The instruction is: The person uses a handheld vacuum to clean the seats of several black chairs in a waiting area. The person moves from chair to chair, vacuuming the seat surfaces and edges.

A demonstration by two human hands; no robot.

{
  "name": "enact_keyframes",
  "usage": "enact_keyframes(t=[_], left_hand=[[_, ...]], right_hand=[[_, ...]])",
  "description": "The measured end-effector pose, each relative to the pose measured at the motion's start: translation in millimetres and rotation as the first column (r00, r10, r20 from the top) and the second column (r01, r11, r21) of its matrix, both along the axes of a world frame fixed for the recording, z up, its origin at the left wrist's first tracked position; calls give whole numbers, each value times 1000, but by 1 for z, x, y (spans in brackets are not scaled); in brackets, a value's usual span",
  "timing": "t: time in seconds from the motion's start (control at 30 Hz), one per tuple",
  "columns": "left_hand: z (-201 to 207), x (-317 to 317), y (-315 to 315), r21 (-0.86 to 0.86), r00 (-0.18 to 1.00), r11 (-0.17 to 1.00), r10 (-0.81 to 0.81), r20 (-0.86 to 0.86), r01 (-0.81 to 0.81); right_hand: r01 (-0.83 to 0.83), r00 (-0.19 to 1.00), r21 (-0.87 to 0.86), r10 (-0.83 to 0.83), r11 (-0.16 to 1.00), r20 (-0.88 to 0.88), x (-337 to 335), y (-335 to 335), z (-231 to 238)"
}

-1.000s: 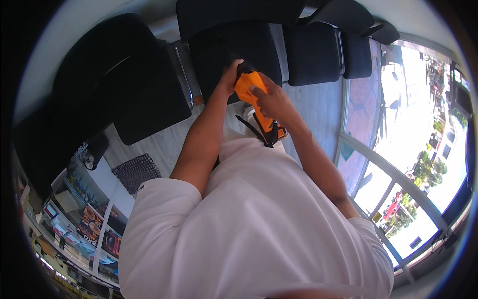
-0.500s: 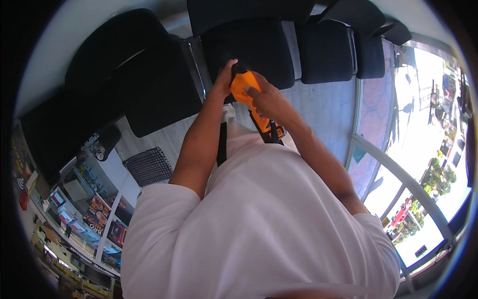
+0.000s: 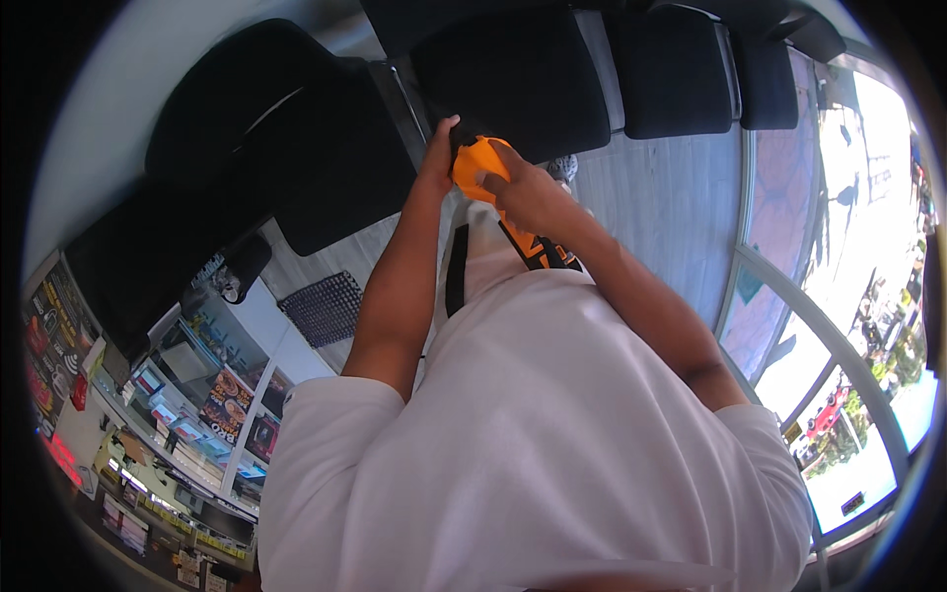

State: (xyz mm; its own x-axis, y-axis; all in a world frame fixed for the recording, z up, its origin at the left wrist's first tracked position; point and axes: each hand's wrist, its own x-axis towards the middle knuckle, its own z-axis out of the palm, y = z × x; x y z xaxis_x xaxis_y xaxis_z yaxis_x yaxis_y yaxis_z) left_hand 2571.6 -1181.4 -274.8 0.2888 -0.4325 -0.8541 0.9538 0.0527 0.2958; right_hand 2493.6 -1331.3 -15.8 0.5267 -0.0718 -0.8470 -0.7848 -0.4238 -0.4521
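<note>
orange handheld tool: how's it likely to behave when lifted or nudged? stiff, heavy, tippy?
Likely stiff: the orange tool has an angular, hard-looking shell. Possibly hefty: the left hand is at its dark front end while the right hand grips the body. Probably tippy rather than rolling freely, given its irregular, elongated shape.

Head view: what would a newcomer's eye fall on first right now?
First, the orange-and-black tool at upper centre, with the right hand gripping it and the left hand at its dark front end. Next, the white shirt filling the lower middle. Then the black chairs along the top and the glaring window at right.
</note>
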Motion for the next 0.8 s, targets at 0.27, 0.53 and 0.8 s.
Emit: enact_keyframes(t=[0.27, 0.53, 0.8], left_hand=[[4, 6, -28, 30, 998, 999, -20, 62, 18], [-12, 3, -55, 139, 995, 988, -75, 64, 66], [-14, -22, -128, 126, 987, 983, -143, 76, 133]], right_hand=[[538, 843, 304, -506, 786, -184, 0, -39, -19], [459, 876, 431, -478, 777, -71, -17, -77, -47], [506, 845, 423, -529, 752, -71, -49, -147, -51]])
